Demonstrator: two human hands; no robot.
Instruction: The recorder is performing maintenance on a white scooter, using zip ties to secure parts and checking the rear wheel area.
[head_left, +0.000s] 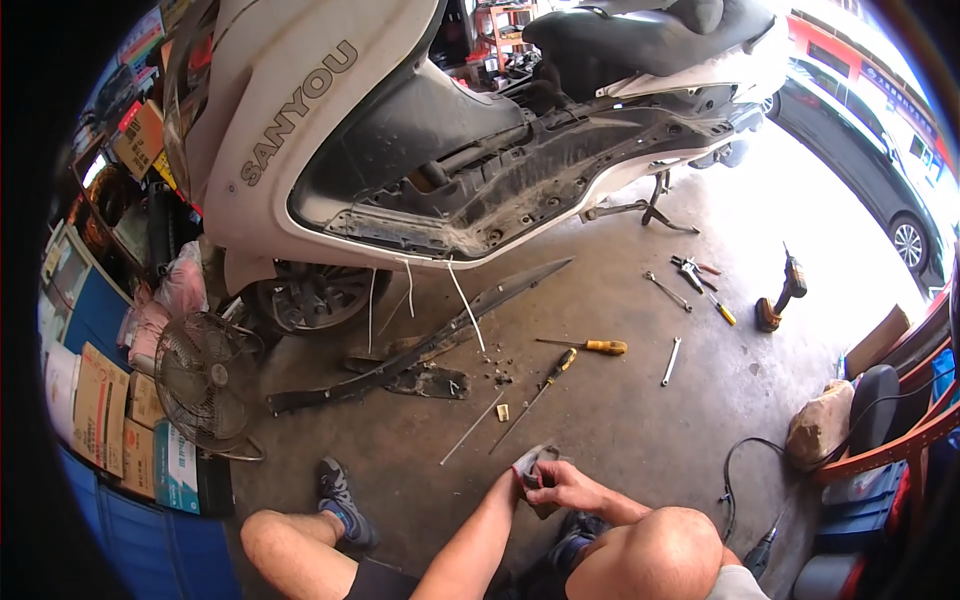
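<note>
My left hand (521, 478) is mostly covered by a grey, glove-like piece of cloth (538, 458) with a red edge at the wrist, so its fingers are hidden. My right hand (568, 488) pinches this cloth at its side, thumb and fingers closed. Both hands are low in the middle, above my right shoe. On the floor ahead lie two yellow-handled screwdrivers (605, 347), a thin metal rod (471, 428) and a small pale block (502, 412). Small dark fasteners (503, 379) are scattered beside them.
A white scooter (250, 110) with its lower side exposed stands ahead; white strips (466, 305) hang from it. A long black trim piece (420, 350) lies beneath. Wrenches (671, 361), pliers (688, 274) and a cordless drill (783, 290) are at right. A fan (207, 380) stands left.
</note>
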